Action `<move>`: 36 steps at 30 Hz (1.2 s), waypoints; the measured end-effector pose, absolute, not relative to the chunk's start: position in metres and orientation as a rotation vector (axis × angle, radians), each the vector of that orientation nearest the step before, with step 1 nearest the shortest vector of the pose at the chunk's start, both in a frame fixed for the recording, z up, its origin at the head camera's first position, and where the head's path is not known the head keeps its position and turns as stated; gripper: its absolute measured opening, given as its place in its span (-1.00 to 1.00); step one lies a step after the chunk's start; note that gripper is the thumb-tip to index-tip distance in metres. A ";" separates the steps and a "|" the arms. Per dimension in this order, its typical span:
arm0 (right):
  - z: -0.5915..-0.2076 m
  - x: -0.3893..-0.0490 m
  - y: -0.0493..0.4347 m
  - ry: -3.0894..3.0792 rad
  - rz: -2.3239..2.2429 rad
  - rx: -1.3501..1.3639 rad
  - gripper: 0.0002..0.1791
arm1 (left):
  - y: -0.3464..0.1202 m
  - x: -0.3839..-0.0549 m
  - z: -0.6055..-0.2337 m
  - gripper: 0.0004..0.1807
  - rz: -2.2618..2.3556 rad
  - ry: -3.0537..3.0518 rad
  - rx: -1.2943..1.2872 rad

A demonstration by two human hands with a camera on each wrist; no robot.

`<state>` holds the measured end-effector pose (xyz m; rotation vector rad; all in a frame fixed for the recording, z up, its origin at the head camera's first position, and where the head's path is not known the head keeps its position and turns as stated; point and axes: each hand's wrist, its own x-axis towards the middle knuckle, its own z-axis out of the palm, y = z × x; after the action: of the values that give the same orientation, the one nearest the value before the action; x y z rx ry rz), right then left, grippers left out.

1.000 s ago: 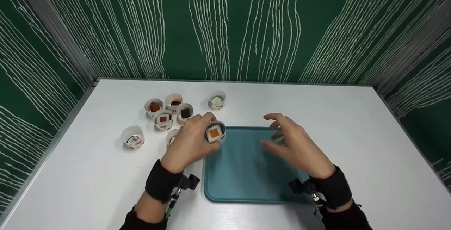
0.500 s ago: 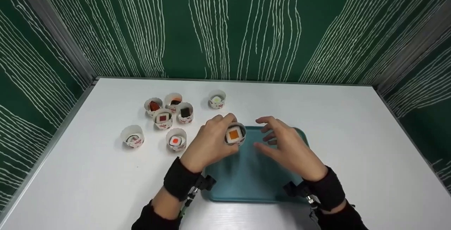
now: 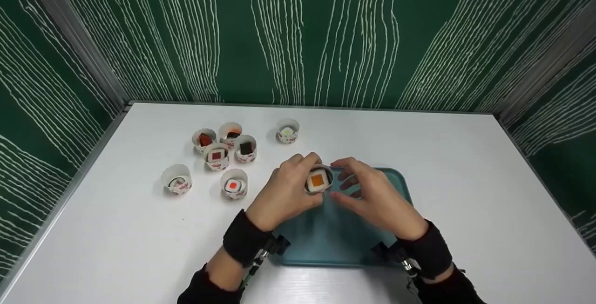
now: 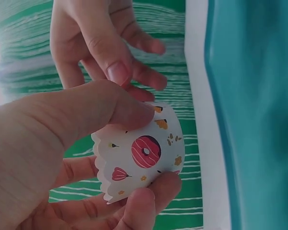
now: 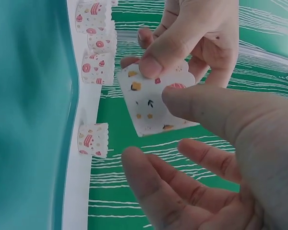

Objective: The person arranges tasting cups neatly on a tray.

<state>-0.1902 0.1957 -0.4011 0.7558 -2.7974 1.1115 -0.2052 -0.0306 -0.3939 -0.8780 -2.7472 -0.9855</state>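
Observation:
My left hand (image 3: 288,190) grips a white paper baking cup (image 4: 144,153) printed with doughnuts and flowers, thumb on one side and fingers on the other. In the head view, a square white piece with an orange centre (image 3: 317,181), like toy sushi, sits in that cup. The cup is held up over the left part of a teal tray (image 3: 335,253). My right hand (image 3: 375,197) is just to the cup's right, fingers spread and loosely bent. In the right wrist view its thumb (image 5: 192,103) overlaps the cup's side, while its other fingers stay apart from it.
Several similar cups with sushi-like pieces stand on the white table (image 3: 116,248): a cluster at the back left, a cup with a red-centred piece (image 3: 234,185) left of the tray, another cup (image 3: 176,180) farther left and one (image 3: 287,131) behind. Green, white-streaked panels (image 3: 419,62) enclose the table.
My left hand has carried the cup rightward from the tray's left edge to over the tray. My right hand has moved left and slightly down, closing the gap to the cup.

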 end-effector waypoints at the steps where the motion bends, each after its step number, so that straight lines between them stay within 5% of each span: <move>1: -0.401 -0.190 0.195 -2.799 1.122 0.761 -0.43 | -0.030 -0.205 -0.394 -0.50 -0.984 -2.742 -0.885; 22: -0.403 -0.190 0.194 -2.770 1.177 0.767 -0.40 | -0.025 -0.203 -0.400 -0.45 -0.894 -2.726 -0.948; 36: -0.402 -0.193 0.197 -2.751 1.228 0.718 -0.38 | -0.028 -0.205 -0.397 -0.22 -0.998 -2.728 -0.970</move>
<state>-0.1925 0.1970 -0.4019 0.7178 -2.7514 1.2280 -0.2052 -0.0284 -0.3975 -0.9700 -2.7281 -0.9981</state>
